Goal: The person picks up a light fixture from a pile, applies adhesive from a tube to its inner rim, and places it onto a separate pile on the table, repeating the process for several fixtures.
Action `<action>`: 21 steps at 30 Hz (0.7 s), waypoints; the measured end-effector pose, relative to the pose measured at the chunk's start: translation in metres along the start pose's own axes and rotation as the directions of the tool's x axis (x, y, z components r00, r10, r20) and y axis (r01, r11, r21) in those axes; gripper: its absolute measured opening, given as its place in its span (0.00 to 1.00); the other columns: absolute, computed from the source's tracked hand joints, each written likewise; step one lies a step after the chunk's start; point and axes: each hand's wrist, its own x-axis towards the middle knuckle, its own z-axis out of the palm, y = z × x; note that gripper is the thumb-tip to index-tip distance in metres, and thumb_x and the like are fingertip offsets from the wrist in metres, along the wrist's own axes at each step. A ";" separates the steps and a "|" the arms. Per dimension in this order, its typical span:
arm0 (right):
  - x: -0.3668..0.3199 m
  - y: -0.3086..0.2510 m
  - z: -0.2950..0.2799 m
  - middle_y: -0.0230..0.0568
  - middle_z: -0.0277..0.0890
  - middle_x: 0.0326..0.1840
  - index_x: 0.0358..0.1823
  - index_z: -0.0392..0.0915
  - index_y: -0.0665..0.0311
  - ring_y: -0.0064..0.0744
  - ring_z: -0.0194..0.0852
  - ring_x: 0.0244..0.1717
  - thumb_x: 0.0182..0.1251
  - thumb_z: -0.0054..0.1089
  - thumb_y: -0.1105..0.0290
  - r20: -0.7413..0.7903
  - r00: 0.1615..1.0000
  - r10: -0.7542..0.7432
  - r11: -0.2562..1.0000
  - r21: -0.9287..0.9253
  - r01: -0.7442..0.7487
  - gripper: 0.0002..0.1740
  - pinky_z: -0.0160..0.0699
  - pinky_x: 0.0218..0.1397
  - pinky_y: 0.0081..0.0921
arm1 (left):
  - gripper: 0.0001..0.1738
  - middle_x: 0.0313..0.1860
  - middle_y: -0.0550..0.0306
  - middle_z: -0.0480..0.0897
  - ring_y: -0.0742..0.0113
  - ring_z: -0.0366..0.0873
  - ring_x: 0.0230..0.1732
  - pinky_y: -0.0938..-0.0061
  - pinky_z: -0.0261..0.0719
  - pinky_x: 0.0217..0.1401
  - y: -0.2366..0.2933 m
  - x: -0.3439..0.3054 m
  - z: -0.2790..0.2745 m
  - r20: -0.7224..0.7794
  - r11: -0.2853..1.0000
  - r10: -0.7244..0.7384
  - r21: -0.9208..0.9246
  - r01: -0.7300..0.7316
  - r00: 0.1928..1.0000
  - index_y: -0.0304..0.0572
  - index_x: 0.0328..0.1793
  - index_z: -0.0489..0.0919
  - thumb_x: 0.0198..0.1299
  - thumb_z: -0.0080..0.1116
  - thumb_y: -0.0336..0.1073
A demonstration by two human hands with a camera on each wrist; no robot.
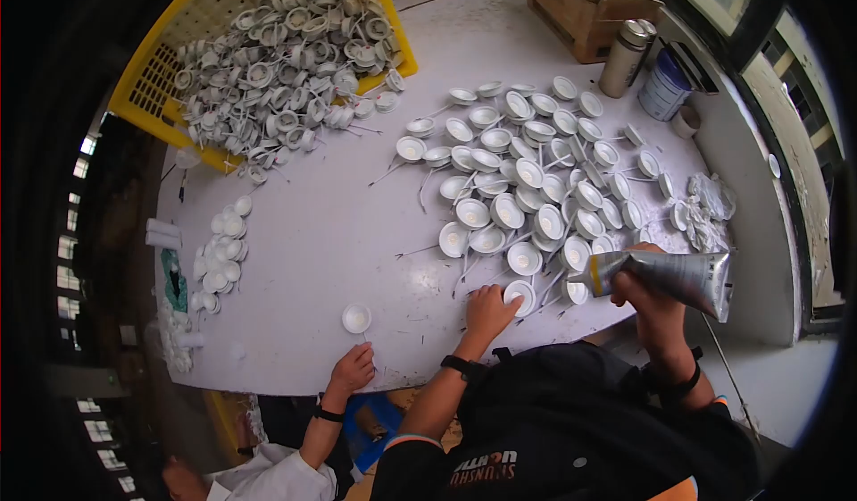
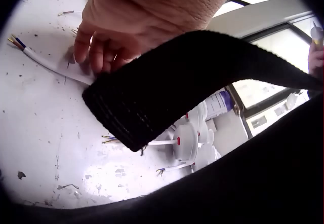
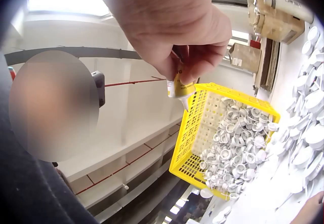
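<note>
Tube work, heaps left we reckon
Our right hand [image 1: 641, 303] clamps the silver tube [image 1: 678, 278], left hand [image 1: 489, 309] fingers curl on the fitting [image 1: 520, 297] at 5 o'clock; yellow crate [image 1: 136, 81] at 11 o'clock looks full.

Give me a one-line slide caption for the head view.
Right hand grips a silver tube; left hand holds a white round fitting among many on the white table.

I look down over the desk [image 1: 312, 233] from the head, left wrist close above it, right wrist sideways, sharing the head's yellow crate [image 3: 195, 133].
</note>
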 end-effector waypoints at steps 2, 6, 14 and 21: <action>-0.001 0.007 -0.005 0.35 0.65 0.21 0.37 0.64 0.69 0.21 0.62 0.19 0.51 0.52 0.78 -0.023 0.999 -0.034 0.999 0.008 0.034 0.11 0.62 0.22 0.16 | 0.22 0.32 0.47 0.76 0.50 0.72 0.38 0.63 0.69 0.42 0.002 0.006 0.006 -0.064 0.997 -0.010 0.081 0.015 0.998 0.37 0.32 0.75 0.44 0.57 0.51; -0.001 0.014 -0.011 0.34 0.65 0.23 0.44 0.64 0.70 0.21 0.61 0.20 0.51 0.56 0.74 -0.062 0.997 -0.043 0.998 0.047 0.046 0.19 0.62 0.22 0.17 | 0.18 0.35 0.48 0.76 0.49 0.72 0.40 0.60 0.69 0.43 -0.006 0.007 0.006 0.017 0.993 -0.061 0.104 0.058 0.998 0.38 0.33 0.74 0.44 0.53 0.46; 0.001 -0.001 -0.003 0.37 0.66 0.24 0.39 0.65 0.70 0.22 0.66 0.20 0.50 0.53 0.78 0.038 0.995 -0.091 0.996 0.023 0.090 0.13 0.65 0.22 0.15 | 0.16 0.24 0.52 0.75 0.75 0.66 0.16 0.81 0.63 0.18 0.009 -0.021 -0.076 0.482 0.219 -0.055 -0.849 0.481 0.874 0.36 0.41 0.70 0.54 0.42 0.42; 0.008 -0.023 0.011 0.38 0.71 0.28 0.30 0.72 0.65 0.29 0.71 0.30 0.47 0.57 0.78 0.318 0.856 -0.407 0.785 -0.358 0.506 0.07 0.70 0.33 0.24 | 0.26 0.33 0.48 0.76 0.75 0.63 0.19 0.82 0.60 0.22 0.082 -0.050 -0.143 0.344 -0.128 0.088 -0.927 0.354 0.935 0.36 0.51 0.66 0.61 0.32 0.51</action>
